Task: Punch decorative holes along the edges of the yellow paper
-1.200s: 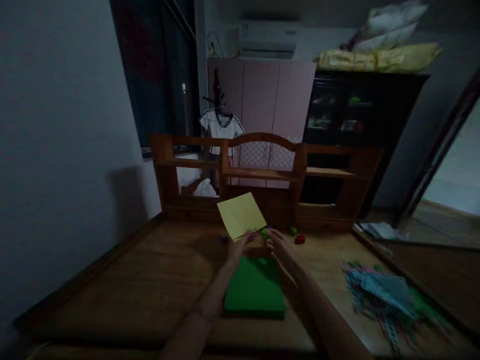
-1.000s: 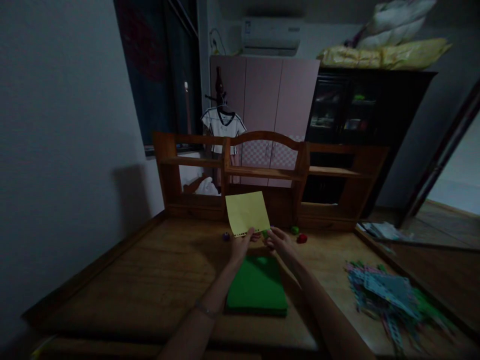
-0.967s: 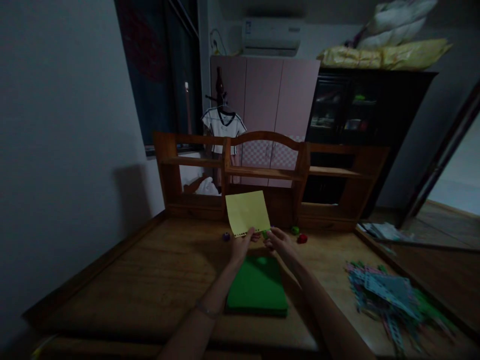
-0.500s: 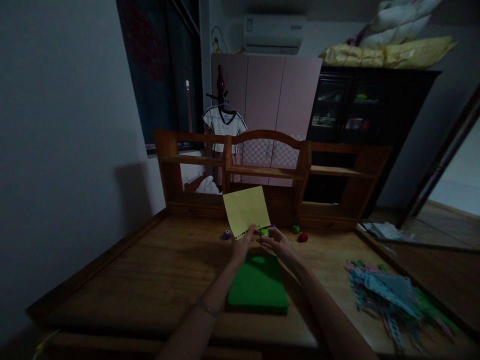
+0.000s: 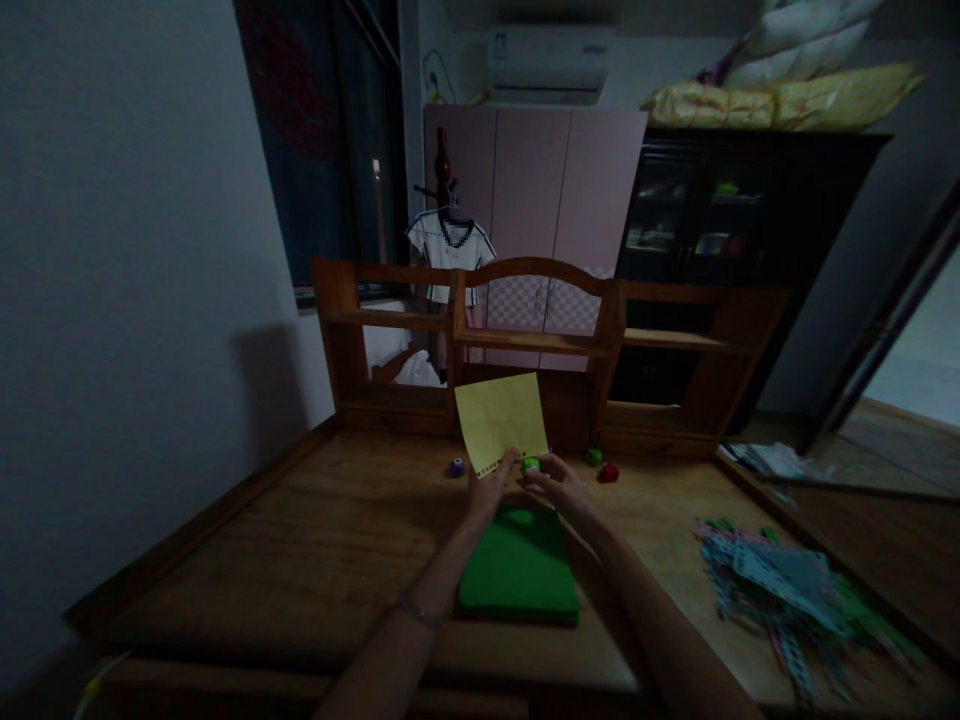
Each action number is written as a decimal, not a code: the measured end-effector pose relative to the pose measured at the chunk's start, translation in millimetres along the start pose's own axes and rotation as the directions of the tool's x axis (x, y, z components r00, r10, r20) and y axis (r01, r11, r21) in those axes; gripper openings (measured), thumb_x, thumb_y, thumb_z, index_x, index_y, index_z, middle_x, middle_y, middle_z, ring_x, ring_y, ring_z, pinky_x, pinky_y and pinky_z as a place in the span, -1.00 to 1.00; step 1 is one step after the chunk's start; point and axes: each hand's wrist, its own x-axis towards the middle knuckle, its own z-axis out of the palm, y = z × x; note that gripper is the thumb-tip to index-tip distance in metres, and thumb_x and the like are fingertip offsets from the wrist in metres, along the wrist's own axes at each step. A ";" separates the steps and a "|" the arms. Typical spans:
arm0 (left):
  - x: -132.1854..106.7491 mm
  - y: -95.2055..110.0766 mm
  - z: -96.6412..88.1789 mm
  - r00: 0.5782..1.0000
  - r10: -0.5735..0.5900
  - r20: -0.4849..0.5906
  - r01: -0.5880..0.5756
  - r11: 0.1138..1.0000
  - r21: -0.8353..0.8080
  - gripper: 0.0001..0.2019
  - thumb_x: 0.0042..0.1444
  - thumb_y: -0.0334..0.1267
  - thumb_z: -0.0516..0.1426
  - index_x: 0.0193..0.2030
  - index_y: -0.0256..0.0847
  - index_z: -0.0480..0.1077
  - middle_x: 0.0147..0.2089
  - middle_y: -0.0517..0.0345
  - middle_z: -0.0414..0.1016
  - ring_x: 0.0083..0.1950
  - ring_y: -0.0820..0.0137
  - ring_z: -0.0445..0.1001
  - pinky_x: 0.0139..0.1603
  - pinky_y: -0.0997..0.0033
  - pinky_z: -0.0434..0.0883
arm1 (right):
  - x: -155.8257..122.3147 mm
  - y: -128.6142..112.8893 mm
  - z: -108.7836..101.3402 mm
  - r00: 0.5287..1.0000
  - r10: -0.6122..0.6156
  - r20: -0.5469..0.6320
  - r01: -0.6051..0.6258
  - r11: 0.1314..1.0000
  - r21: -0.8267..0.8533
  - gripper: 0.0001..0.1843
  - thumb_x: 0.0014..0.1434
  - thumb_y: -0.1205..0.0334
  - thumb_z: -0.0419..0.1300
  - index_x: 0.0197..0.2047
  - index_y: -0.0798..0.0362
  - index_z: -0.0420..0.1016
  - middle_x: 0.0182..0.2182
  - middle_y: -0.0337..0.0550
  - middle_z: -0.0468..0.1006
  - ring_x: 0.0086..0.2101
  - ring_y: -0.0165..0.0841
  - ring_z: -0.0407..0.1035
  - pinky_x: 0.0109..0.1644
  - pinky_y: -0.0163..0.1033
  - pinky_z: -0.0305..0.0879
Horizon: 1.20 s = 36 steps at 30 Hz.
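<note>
A sheet of yellow paper [image 5: 502, 420] is pinched at its lower edge by my left hand [image 5: 491, 488], closed on it with the thumb in front. Along that edge runs a row of small holes. My right hand [image 5: 562, 490] is closed around a small green craft punch [image 5: 531, 464], held at the lower right part of the sheet; whether the paper sits inside it I cannot tell. Below both hands lies a thick green square pad [image 5: 519, 570]. Beyond them, a purple piece [image 5: 456, 467], another green piece [image 5: 594, 457] and a red piece [image 5: 609, 473] rest on the wooden table.
A loose pile of blue, green and pink plastic strips [image 5: 787, 580] spreads over the table's right side. A wooden shelf unit [image 5: 536, 345] stands along the back edge. To the left rises a pale wall [image 5: 150, 300]; papers [image 5: 769, 460] lie past the right edge.
The paper and both hands appear slightly further right, along with a small shift of the whole view. Both hands keep their hold.
</note>
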 end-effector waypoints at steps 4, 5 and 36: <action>0.1 -2.2 -0.8 1.000 -0.004 -0.005 0.004 1.000 0.021 -0.61 -0.13 -0.13 0.26 -0.15 -0.29 0.46 -0.14 -0.06 0.52 -0.12 0.28 0.49 -0.10 0.38 0.38 | -1.8 -2.7 0.6 1.000 0.007 -0.017 -0.007 1.000 -0.022 -0.62 -0.09 0.12 0.33 -0.20 0.06 0.38 -0.27 -0.11 0.49 -0.26 -0.25 0.45 -0.10 -0.11 0.35; 0.0 -2.6 -1.3 1.000 -0.012 -0.003 0.012 1.000 0.028 -0.62 -0.13 -0.11 0.26 -0.18 -0.29 0.46 -0.14 -0.06 0.53 -0.12 0.27 0.48 -0.10 0.38 0.38 | -2.4 -3.2 0.9 1.000 0.005 -0.025 -0.005 1.000 -0.028 -0.62 -0.09 0.12 0.32 -0.20 0.06 0.38 -0.26 -0.11 0.49 -0.26 -0.25 0.45 -0.10 -0.11 0.35; 0.8 -7.0 -3.9 0.981 -0.163 0.105 0.141 0.971 0.195 -0.69 -0.15 -0.05 0.24 -0.34 -0.24 0.50 -0.35 -0.02 0.56 -0.21 0.21 0.52 -0.14 0.35 0.40 | 6.8 1.9 -4.8 0.996 0.015 -0.092 -0.017 1.000 -0.017 -0.56 -0.14 0.03 0.33 -0.20 0.06 0.41 -0.41 -0.20 0.48 -0.56 -0.50 0.30 -0.48 -0.36 0.24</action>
